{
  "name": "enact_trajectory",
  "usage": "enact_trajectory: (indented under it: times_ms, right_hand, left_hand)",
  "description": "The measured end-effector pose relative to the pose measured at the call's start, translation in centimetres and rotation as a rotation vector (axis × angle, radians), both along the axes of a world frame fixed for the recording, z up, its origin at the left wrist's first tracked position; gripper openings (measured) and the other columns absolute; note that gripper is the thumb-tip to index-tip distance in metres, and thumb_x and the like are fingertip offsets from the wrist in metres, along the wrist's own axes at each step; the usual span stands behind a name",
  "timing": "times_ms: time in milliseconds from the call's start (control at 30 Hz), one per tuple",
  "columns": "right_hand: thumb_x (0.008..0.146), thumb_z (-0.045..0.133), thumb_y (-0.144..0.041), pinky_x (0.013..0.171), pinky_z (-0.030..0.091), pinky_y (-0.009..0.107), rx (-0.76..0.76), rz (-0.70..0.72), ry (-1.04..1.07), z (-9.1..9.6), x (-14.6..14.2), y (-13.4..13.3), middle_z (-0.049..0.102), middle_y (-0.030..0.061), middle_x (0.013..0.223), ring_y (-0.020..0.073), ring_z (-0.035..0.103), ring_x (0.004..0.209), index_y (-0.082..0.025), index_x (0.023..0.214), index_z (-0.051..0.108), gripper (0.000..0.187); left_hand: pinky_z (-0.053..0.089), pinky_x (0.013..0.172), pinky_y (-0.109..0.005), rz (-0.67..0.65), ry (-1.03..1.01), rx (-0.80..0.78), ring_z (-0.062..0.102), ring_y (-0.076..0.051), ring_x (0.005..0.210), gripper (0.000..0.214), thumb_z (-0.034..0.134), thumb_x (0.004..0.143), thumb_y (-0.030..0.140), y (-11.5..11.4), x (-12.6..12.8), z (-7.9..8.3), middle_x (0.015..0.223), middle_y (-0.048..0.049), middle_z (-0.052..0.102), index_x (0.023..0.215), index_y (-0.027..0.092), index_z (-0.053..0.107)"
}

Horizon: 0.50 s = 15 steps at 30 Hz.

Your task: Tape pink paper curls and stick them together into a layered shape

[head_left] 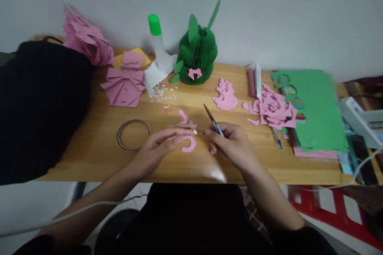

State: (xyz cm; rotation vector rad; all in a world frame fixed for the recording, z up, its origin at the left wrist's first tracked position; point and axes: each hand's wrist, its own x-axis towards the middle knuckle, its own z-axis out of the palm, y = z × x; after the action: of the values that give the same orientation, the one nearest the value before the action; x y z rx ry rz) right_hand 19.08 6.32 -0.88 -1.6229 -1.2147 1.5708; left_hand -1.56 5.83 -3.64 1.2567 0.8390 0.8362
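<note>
On the wooden table (182, 169), curvy pink paper pieces (189, 145) lie under the left hand (163, 140). A tiny white bit (195, 132) sits at its fingertips; I can't tell if they pinch it. The right hand (233, 141) grips scissors (213, 120).

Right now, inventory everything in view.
Table: one, brown, centre
Honeycomb figure: one, green, back centre
Tube: one, white, green cap, left of figure
White scraps: many, white, before tube
Paper bundle: one, pink, back left
Folded papers: several, pink, left
Ring: one, grey, front left
Curved cutouts: several, pink, front centre
Cutout pile: one, pink, centre right
Paper scraps: many, pink, right
Slim sticks: several, pink and white, back right
Sheet stack: one, green over pink, right
Bulky item: one, black, far left
Clutter: several, mixed, right edge
Red frame: one, red, lower right
Cable: one, white, lower left
Scissors: one, dark, front centre
Left hand: one, bare, over curved cutouts
Right hand: one, bare, around scissors
</note>
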Motion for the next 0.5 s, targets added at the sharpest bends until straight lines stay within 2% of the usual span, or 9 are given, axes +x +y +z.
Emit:
enact_trajectory:
  times_ms: [100,167,367,500]
  right_hand:
    - [0.079,0.065,-0.043,0.038,0.023,0.021,0.071,-0.015,0.099,0.7,-0.2,-1.3,0.047,-0.0079,0.042,0.0043,0.029,0.035,-0.018,0.066,0.059,0.029]
    - [0.078,0.066,-0.042,0.039,0.024,0.021,0.099,-0.04,0.13,1.1,-0.3,-1.8,0.048,-0.0083,0.042,0.0047,0.031,0.035,-0.017,0.07,0.061,0.026]
    - [0.072,0.072,-0.031,0.046,0.037,0.022,0.153,-0.12,0.068,2.1,0.2,-3.0,0.055,-0.005,0.048,0.0079,0.047,0.042,-0.017,0.069,0.063,0.017]
    - [0.072,0.071,-0.03,0.043,0.036,0.021,0.161,-0.112,0.094,2.3,0.9,-3.9,0.056,-0.0042,0.05,0.0079,0.046,0.042,-0.017,0.071,0.064,0.015]
  left_hand:
    - [0.031,0.117,-0.048,0.023,-0.051,-0.041,0.051,-0.027,0.132,0.023,0.061,0.09,0.041,-0.4,0.7,0.6,0.125,-0.0034,0.069,0.102,0.028,0.075]
    - [0.032,0.116,-0.047,0.028,-0.02,-0.027,0.052,-0.027,0.13,0.021,0.063,0.088,0.039,-0.6,1.2,1.3,0.122,-0.0044,0.07,0.098,0.026,0.076]
    - [0.037,0.113,-0.046,0.045,0.193,0.203,0.06,-0.022,0.119,0.015,0.06,0.087,0.023,-1.4,2.7,3.0,0.114,-0.007,0.071,0.094,0.021,0.074]
    - [0.045,0.105,-0.042,0.123,0.251,0.305,0.066,-0.02,0.103,0.01,0.061,0.085,0.022,-2.0,4.0,3.5,0.099,-0.0059,0.074,0.087,0.02,0.071]
